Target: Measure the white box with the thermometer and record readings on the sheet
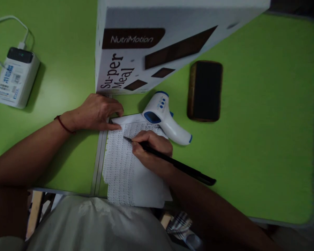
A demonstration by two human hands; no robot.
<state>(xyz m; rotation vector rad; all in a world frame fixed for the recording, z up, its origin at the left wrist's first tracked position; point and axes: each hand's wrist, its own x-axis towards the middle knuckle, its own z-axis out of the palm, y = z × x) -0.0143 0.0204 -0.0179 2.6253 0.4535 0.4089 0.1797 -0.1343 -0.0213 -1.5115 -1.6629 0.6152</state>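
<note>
A long black pen (183, 167) is pinched in my right hand (154, 148), its tip against a sheet of paper (120, 164) covered with dense rows of small handwriting. The sheet lies at the table's front edge, its lower part reaching over it, with what look like more sheets beneath. My left hand (98, 111) grips the paper's upper left corner, thumb on top and fingers bent around a narrow white strip (129, 119) along the top. A white and blue infrared thermometer (170, 120) lies on its side at the upper right of the paper, close to my right hand.
A tall white box (125, 21) marked NutriMotion stands just beyond my left hand. To the right lies a dark phone-like device (205, 90) with a brown edge. A white power bank (14, 80) with a plugged-in cable sits left on the green table (264, 139).
</note>
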